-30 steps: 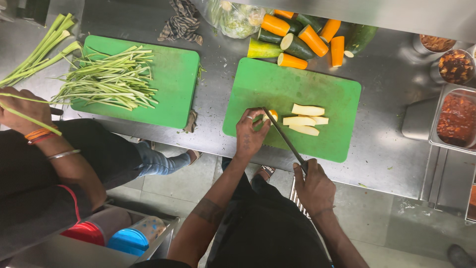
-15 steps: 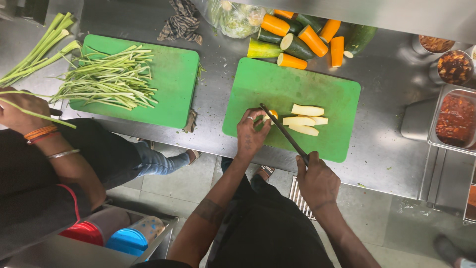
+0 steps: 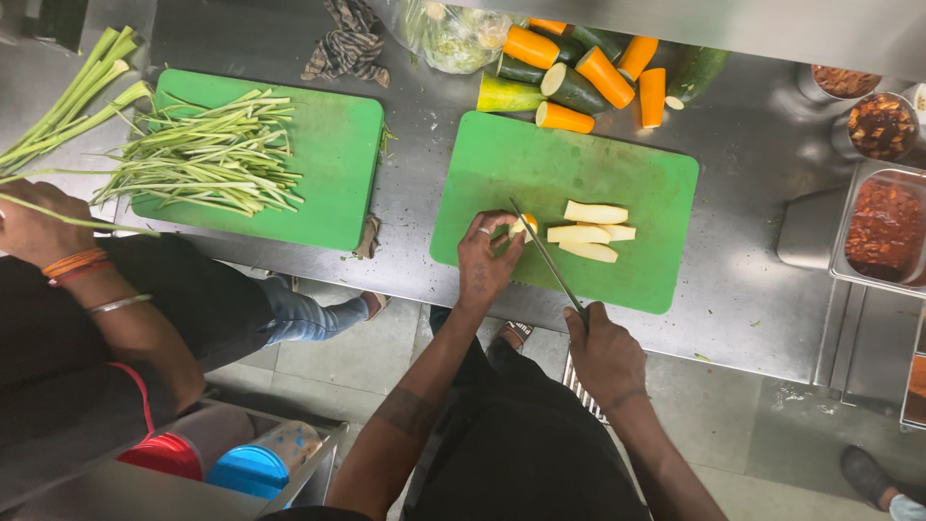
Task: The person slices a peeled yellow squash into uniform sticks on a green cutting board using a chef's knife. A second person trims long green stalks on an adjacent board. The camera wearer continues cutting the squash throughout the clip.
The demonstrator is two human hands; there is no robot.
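Lower centre of frame: I see the right hand (image 3: 605, 355) wrapped tight around the handle of a knife (image 3: 546, 259), fingers curled fully shut on it. Against the frame half a second back, this hand sits about where it was, and the blade tip has swung a little nearer the left fingertips.

Just above, centre: the left hand (image 3: 485, 260) pinches a small yellow squash piece (image 3: 521, 226) between thumb and fingertips, pressing it down on the near-left part of the green cutting board (image 3: 627, 154). The blade runs diagonally from the right hand up to this piece, its tip just beside it. Hold unchanged from the earlier frame.

Right of the blade, on the same board: pale cut squash strips (image 3: 586, 232), four pieces close together, same positions as before.

Far edge, upper centre: a pile of orange and green squash chunks (image 3: 579, 68) on the steel counter (image 3: 752, 289), touching the board's top rim.

Left of frame: a co-worker's hand (image 3: 34, 227) holds a long green stalk (image 3: 87, 224); it has shifted slightly lower. A second green board (image 3: 338, 164) carries split green stalks (image 3: 203, 154).
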